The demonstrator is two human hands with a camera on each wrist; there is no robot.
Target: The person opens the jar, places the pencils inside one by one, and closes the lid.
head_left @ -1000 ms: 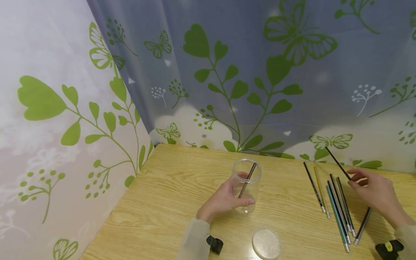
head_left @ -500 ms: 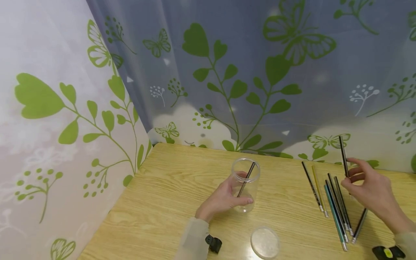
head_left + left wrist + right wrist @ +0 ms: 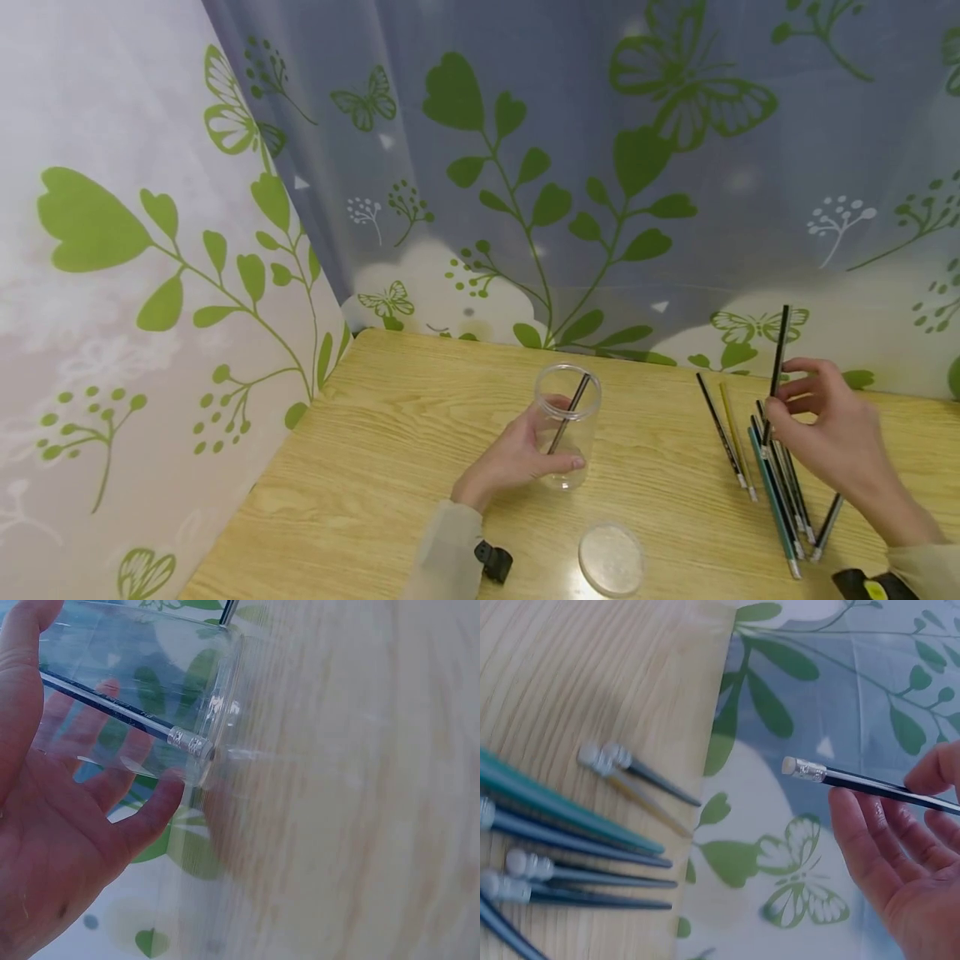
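My left hand grips a clear plastic jar from its left side, the thumb across the front. One dark pencil leans inside the jar, its eraser end down at the base. My right hand pinches a black pencil between thumb and fingers, held up nearly upright over the pencils on the table. In the right wrist view that pencil's white eraser and silver ferrule stick out past the fingers.
Under the right hand lie several pencils, among them a teal pencil and a yellow pencil. A round clear lid lies in front of the jar. A patterned curtain hangs behind the wooden table.
My right hand has lifted the black pencil, turned it from slanted to nearly upright and moved left over the other pencils. My left hand stays on the jar.
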